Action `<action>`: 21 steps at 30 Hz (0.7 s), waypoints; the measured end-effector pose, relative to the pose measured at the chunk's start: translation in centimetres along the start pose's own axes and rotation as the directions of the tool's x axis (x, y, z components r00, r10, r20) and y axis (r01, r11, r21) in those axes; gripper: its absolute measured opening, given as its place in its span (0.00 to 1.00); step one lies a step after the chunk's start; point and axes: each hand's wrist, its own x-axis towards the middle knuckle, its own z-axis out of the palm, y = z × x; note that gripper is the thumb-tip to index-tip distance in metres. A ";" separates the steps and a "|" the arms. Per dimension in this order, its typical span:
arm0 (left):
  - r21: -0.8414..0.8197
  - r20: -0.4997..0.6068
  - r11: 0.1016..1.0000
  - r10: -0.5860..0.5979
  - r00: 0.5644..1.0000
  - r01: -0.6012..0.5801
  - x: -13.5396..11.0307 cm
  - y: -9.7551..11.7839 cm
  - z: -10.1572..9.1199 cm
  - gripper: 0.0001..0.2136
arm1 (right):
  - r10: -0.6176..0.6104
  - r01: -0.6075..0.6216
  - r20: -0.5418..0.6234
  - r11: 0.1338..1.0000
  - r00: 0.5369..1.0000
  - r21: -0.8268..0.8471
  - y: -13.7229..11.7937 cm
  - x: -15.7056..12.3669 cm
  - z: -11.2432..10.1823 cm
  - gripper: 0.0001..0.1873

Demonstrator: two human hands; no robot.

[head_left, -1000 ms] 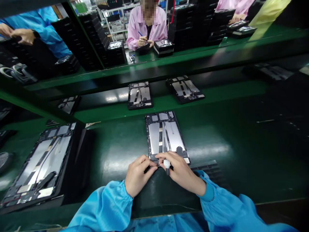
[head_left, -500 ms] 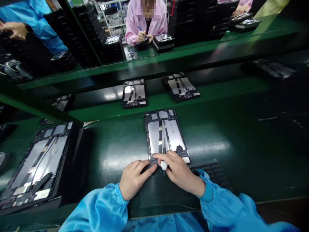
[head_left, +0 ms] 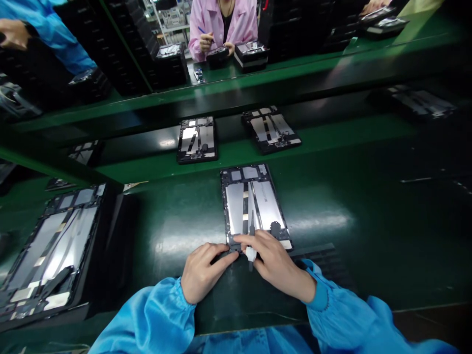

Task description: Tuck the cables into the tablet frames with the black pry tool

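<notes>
Green bench [head_left: 350, 196], black stack [head_left: 55, 241], right hand [head_left: 275, 263] partly hiding opened tablet [head_left: 267, 196].

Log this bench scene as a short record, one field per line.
Workpiece: opened tablet, silver inner panels facing up, on the green bench
Left hand: fingertips at the tablet's near left corner
Right hand: holds a dark pointed tool with a white middle, tip pointing away from the wearer
Beyond the workpiece: second tablet and third tablet, both opened, apart
Left side: fourth tablet, also opened, raised on something black
Across: co-worker's hand holding a blue pen-like tool
</notes>
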 end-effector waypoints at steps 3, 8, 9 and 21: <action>0.038 0.009 0.999 0.017 1.000 -0.018 -0.3 -0.1 0.1 0.11 | -0.011 0.011 -0.003 1.000 1.000 0.006 0.1 0.0 0.1 0.37; 0.019 0.046 1.000 -0.001 0.999 0.000 -0.5 -0.2 0.1 0.11 | 0.025 -0.025 0.007 0.999 1.000 0.025 0.0 0.1 -0.1 0.36; 0.002 0.038 1.000 -0.008 0.999 0.008 -0.4 -0.2 0.1 0.11 | 0.033 -0.033 0.008 0.999 0.999 0.029 0.0 0.0 -0.2 0.36; 0.182 0.185 0.970 0.130 0.974 -0.164 -0.6 -0.8 -0.1 0.18 | 0.102 -0.084 -0.084 0.976 0.991 0.201 0.1 0.0 -0.6 0.19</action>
